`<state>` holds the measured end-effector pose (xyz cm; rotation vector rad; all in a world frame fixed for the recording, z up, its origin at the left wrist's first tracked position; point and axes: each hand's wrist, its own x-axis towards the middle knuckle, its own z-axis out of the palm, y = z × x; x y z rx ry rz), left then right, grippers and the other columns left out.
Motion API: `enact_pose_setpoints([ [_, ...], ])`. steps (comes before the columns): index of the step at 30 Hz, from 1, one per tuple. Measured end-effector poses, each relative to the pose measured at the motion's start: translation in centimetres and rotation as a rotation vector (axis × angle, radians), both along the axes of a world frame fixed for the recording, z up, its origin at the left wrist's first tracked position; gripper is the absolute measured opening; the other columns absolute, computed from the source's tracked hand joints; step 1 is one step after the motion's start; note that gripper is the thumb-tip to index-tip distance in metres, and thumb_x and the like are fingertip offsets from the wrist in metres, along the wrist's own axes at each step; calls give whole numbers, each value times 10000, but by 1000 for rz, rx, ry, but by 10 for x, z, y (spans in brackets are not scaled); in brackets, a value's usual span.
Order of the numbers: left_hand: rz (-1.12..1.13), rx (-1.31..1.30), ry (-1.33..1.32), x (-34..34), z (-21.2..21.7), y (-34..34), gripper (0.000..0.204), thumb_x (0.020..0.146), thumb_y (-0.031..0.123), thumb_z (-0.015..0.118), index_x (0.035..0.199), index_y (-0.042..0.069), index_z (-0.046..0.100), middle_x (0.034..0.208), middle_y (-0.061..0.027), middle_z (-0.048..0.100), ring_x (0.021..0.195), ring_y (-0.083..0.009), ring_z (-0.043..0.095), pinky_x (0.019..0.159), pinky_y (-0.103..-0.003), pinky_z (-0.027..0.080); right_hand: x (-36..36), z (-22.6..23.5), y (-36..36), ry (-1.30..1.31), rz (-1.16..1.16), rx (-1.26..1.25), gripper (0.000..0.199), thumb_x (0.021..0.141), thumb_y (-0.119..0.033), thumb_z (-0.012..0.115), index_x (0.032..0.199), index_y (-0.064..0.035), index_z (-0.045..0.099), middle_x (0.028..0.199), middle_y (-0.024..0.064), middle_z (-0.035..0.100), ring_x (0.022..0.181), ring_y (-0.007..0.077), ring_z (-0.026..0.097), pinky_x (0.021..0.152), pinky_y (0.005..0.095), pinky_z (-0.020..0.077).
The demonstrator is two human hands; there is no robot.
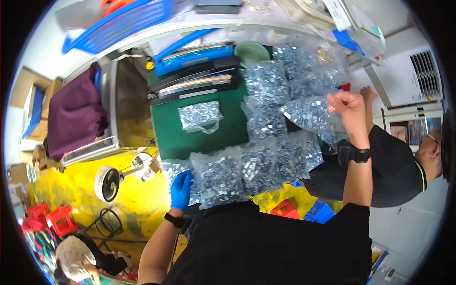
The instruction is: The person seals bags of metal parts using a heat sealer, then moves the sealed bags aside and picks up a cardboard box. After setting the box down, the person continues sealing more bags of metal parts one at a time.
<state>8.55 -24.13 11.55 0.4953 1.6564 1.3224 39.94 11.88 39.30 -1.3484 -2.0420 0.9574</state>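
Observation:
My right hand (pixel 349 109), bare with a black watch on the wrist, is closed on the upper end of a clear plastic bag of small metal parts (pixel 306 111). The held bag hangs tilted over the right side of a green table (pixel 171 137). My left hand (pixel 180 192), in a blue glove, lies against a clear bag of parts (pixel 173 168) at the near left table edge, its fingers fairly straight and partly hidden. Several similar bags (pixel 218 178) line the near edge, and others (pixel 266 85) are heaped at the far right. A smaller bag (pixel 199 115) lies apart in the middle.
Black and blue file trays (pixel 194 83) and a green bowl (pixel 251 51) stand at the back. A co-worker in black (pixel 380 166) is close on the right, one hand (pixel 368 93) beside mine. A fan (pixel 108 184) and red and blue bins (pixel 319 212) are below table level.

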Motion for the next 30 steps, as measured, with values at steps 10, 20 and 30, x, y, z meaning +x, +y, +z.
enact_pose_setpoints([
  [10,102,59,-34,-35,9,-26,270,968,203,578,1152,9,612,985,-67,655,838,-129,594,763,-267,492,-157,-114,-66,178,181,-332,231,865,-198,697,770,12,707,639,48,672,570,85,612,530,241,459],
  [20,-74,64,362,-78,17,30,407,831,92,698,1218,51,577,1175,-124,606,1025,-247,607,879,-336,488,-270,-221,-141,-275,390,-92,173,832,-149,681,833,23,704,665,124,681,619,158,666,582,293,510],
  [30,-351,211,819,-113,-32,108,601,705,27,739,1275,101,564,1228,-165,568,1141,-337,545,981,-391,440,-245,-222,-147,306,373,-427,229,863,-139,649,996,44,676,845,149,710,773,185,690,722,286,533],
])
